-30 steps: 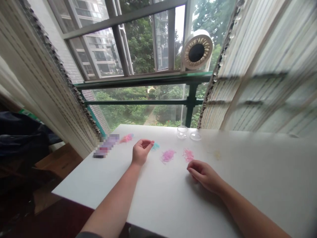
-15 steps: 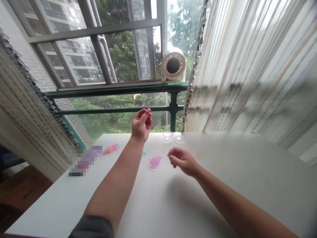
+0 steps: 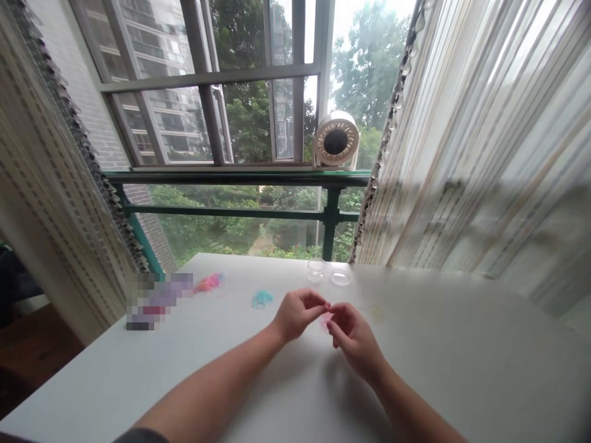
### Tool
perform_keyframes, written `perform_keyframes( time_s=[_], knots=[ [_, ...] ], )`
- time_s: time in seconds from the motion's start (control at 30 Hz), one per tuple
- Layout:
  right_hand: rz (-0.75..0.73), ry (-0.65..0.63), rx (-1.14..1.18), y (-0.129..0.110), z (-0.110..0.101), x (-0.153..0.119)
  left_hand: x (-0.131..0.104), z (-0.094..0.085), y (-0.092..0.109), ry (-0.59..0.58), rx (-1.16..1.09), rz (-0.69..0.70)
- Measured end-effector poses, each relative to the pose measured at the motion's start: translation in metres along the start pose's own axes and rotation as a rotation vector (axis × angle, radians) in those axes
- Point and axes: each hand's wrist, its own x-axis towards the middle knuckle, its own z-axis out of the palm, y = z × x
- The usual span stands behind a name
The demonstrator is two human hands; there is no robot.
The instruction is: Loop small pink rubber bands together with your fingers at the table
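Observation:
My left hand and my right hand meet fingertip to fingertip above the middle of the white table. Both pinch a tiny pink band between them. A small pink pile of bands lies partly hidden under the fingers. A teal pile is just left of my left hand. Further left is a red-pink pile, and a faint yellow pile lies to the right of the hands.
A small clear jar and its lid sit at the table's far edge. A blurred flat object lies at the left. A round white fan stands on the green window rail. Curtains hang on both sides.
My left hand has come down from its raised position to the table's middle. My right hand has moved in to meet it, fingertips now touching. The view has shifted slightly.

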Motion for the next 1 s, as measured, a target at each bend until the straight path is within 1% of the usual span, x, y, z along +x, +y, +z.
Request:
perform_keyframes(
  time_s=[0.03,0.07,0.13,0.23,0.33,0.4,0.53,0.67,0.83,0.9,1.0],
  knots=[
    [-0.012,-0.003,-0.027,0.004,0.001,0.000,-0.008,0.003,-0.005,0.081,-0.062,-0.057],
    [-0.020,-0.004,-0.047,0.007,0.002,-0.001,-0.014,0.006,-0.009,0.130,-0.084,-0.097],
    [-0.022,0.012,-0.056,0.011,0.004,-0.002,-0.024,0.009,-0.011,0.126,-0.109,-0.137],
    [-0.014,0.034,-0.033,0.011,0.006,-0.003,-0.032,0.010,-0.008,0.099,-0.099,-0.151],
    [-0.049,0.022,-0.058,0.011,0.005,-0.004,-0.036,0.009,-0.008,0.140,-0.049,-0.166],
    [-0.076,0.008,-0.072,0.012,0.005,-0.005,-0.037,0.008,-0.010,0.146,-0.021,-0.169],
    [-0.079,0.003,-0.133,0.013,0.004,-0.006,-0.037,0.007,-0.013,0.118,-0.001,-0.166],
    [-0.064,0.022,-0.171,0.010,0.004,-0.007,-0.037,0.004,-0.012,0.074,0.024,-0.136],
    [-0.067,0.023,-0.114,0.005,0.004,-0.007,-0.036,-0.005,-0.008,-0.048,0.254,-0.048],
    [-0.065,0.023,-0.111,0.005,0.004,-0.007,-0.035,-0.008,-0.008,-0.048,0.317,-0.026],
    [-0.057,0.026,-0.114,0.004,0.003,-0.007,-0.035,-0.011,-0.008,-0.024,0.351,-0.005]
  ],
)
